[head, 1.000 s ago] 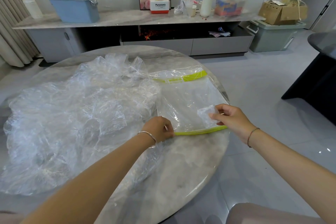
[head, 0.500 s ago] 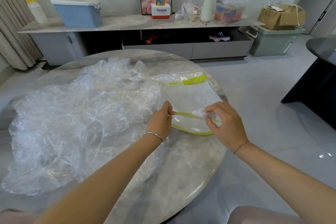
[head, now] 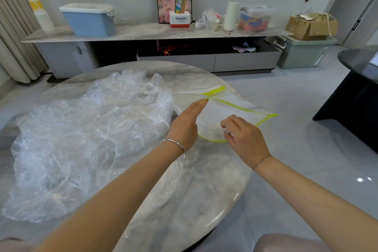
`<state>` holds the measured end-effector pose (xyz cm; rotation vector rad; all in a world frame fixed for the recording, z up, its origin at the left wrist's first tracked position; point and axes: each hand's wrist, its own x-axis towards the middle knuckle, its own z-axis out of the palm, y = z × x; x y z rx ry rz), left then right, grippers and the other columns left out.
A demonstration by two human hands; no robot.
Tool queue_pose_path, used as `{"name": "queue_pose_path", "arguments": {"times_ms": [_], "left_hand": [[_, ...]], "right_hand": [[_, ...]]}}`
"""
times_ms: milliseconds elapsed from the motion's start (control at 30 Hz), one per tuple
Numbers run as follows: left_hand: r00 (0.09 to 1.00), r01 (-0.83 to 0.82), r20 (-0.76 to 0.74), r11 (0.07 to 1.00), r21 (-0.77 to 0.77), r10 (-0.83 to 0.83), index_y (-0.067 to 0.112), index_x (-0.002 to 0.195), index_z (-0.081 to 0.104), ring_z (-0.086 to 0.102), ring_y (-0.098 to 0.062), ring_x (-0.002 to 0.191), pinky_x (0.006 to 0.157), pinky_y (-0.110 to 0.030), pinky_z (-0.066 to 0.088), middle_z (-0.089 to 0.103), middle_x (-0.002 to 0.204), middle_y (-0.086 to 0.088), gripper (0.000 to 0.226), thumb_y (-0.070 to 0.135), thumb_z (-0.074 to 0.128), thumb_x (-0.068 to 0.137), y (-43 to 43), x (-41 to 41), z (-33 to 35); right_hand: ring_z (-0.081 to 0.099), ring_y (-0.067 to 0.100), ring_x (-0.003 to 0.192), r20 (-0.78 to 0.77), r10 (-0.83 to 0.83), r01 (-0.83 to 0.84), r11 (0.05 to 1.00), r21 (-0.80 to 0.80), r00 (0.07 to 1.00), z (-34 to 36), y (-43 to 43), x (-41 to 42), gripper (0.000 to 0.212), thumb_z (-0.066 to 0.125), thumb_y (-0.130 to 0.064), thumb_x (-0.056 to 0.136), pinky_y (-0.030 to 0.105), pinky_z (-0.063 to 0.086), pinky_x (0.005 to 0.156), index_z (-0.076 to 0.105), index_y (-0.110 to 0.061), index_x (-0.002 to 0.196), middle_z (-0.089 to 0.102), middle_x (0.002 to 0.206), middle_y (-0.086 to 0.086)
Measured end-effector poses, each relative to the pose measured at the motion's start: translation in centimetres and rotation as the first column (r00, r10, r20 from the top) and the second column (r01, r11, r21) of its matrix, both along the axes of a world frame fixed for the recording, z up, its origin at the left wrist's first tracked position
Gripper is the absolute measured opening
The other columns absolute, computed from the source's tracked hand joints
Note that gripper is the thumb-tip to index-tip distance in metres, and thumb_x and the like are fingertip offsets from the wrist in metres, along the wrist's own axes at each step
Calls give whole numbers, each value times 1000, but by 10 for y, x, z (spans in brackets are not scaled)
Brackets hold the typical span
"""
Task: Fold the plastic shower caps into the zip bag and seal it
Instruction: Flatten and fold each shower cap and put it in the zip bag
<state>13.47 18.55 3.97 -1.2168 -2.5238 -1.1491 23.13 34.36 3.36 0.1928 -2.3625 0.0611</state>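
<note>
A clear zip bag (head: pixel 229 108) with yellow-green zip strips lies at the right side of the round marble table (head: pixel 204 180). Its near mouth is pulled open. My left hand (head: pixel 184 127) reaches forward with long fingers and pinches the upper lip of the mouth, holding it up off the table. My right hand (head: pixel 243 139) pinches a small folded shower cap (head: pixel 227 131) of clear plastic right at the open mouth. A big crumpled heap of clear shower caps (head: pixel 92 133) covers the left half of the table, touching the bag's left edge.
The table's curved edge runs just right of the bag, with grey tiled floor beyond. A dark round table (head: pixel 360 80) stands at the far right. A long low cabinet (head: pixel 155 32) with boxes and bottles lines the back wall.
The bag's mouth went from flat and shut to lifted open. My left hand rose with the upper lip. My right hand brought the folded cap down to the opening.
</note>
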Motion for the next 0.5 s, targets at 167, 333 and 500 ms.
{"name": "queue_pose_path", "arguments": {"times_ms": [167,333,500], "left_hand": [[988,92,115,993,70,-100,17,148,22,19,-6,140,108,-3,16,24,153,0,87,-25,30,72,-6,-2,20],[959,133,230,979,156,-167,21,148,21,21,-11,142,114,-28,25,22,151,9,86,-23,30,75,-10,-1,20],[919,127,339,965,230,-202,26,147,22,28,-5,137,101,-8,33,20,153,12,85,-23,28,78,-11,-4,16]], "right_hand": [[56,25,61,54,-88,86,996,36,995,0,6,-17,19,61,11,62,23,36,36,61,-5,73,53,80,9],[57,24,54,305,-326,294,944,147,895,-11,-8,-42,38,81,8,36,20,21,40,62,-11,62,56,64,6],[50,26,116,607,-393,431,898,90,691,-17,-11,-71,34,43,-7,92,31,38,80,50,-15,124,55,123,8]]}}
